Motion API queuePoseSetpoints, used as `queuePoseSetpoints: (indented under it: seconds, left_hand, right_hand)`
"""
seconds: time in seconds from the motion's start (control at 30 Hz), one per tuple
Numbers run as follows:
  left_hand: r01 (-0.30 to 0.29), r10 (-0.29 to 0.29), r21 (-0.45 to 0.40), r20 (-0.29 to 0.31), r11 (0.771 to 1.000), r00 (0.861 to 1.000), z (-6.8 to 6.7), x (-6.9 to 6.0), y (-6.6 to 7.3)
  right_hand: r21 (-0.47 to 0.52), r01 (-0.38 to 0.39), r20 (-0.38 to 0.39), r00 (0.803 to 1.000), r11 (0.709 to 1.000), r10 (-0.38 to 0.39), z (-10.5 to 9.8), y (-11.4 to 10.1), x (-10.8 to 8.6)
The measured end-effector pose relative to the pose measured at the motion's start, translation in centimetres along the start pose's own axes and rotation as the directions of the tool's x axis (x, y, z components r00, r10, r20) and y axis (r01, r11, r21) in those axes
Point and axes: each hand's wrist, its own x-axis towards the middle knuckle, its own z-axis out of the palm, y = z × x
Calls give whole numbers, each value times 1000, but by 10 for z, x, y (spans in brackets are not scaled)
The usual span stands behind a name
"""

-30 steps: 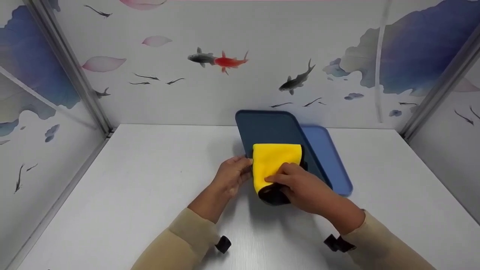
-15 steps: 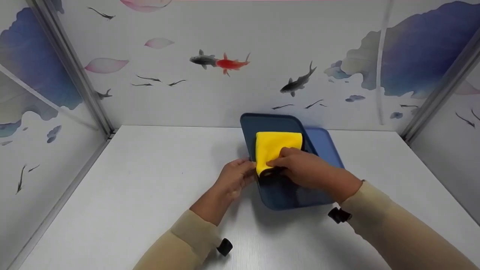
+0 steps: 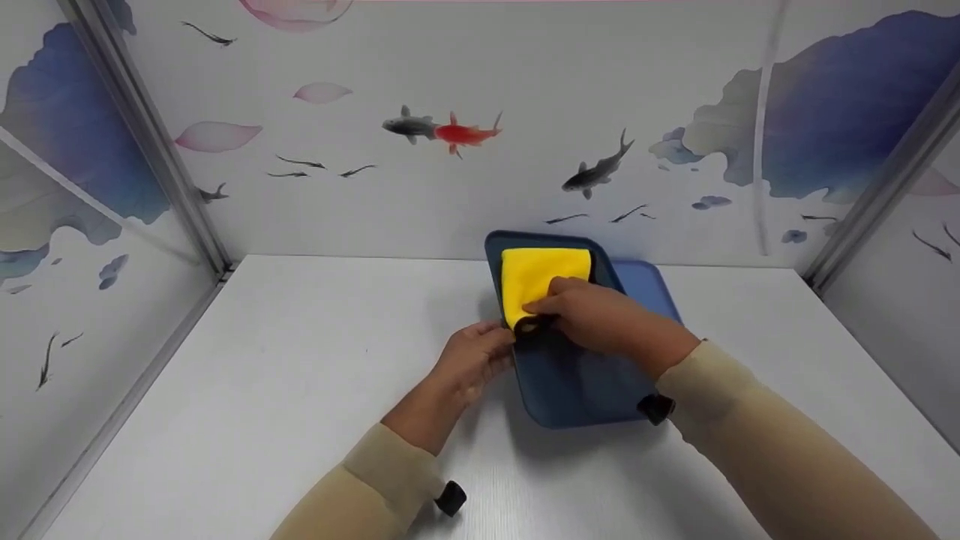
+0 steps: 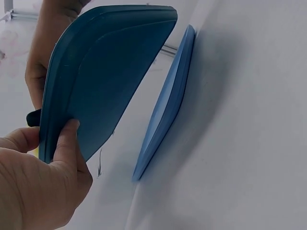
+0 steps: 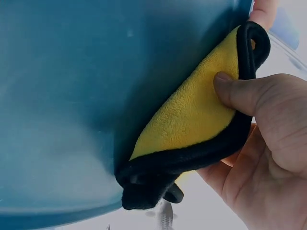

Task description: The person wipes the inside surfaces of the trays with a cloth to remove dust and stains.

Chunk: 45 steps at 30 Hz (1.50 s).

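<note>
A dark blue tray point(image 3: 577, 382) is held raised and tilted above the table, its far end near the back wall. My left hand point(image 3: 474, 358) pinches the tray's left edge; in the left wrist view its fingers point(image 4: 67, 143) lie against the underside and the thumb is on the other side. My right hand point(image 3: 600, 315) grips a folded yellow cloth point(image 3: 544, 270) with black edging against the tray's upper face. In the right wrist view the thumb point(image 5: 235, 93) presses on the cloth, with the other fingers partly hidden beneath it.
A lighter blue tray point(image 3: 649, 289) lies on the white table point(image 3: 337, 360) behind and right of the dark one, partly covered by it. White walls point(image 3: 487, 60) with painted fish close off the back and sides.
My right hand and the cloth have moved from the tray's near end up toward its far left corner. The left hand keeps its hold; the dark tray's tilt has changed slightly.
</note>
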Motion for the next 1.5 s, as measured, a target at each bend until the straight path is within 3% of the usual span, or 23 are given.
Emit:
queuePoseSetpoints:
  seconds: [0.3,0.6,0.93,1.27,1.5]
  left_hand:
    - [-4,4,-4,-8,1000,1000,0,1,0]
    - [-7,8,33,-22,999,1000,-3,-1,0]
    - [-14,15,62,-13,998,1000,0,-4,0]
    - [-91,90,34,47,995,995,3,-4,-5]
    - [-91,90,34,44,995,995,3,-4,-6]
  right_hand:
    - [-36,-41,-39,998,999,39,-1,-11,17]
    - [29,-118,-76,990,993,120,-1,-17,37]
    - [27,-152,-142,978,988,154,-4,-16,57]
    - [69,-213,-200,954,975,222,-9,-13,72]
    - [64,-199,-225,952,978,208,-5,-3,76]
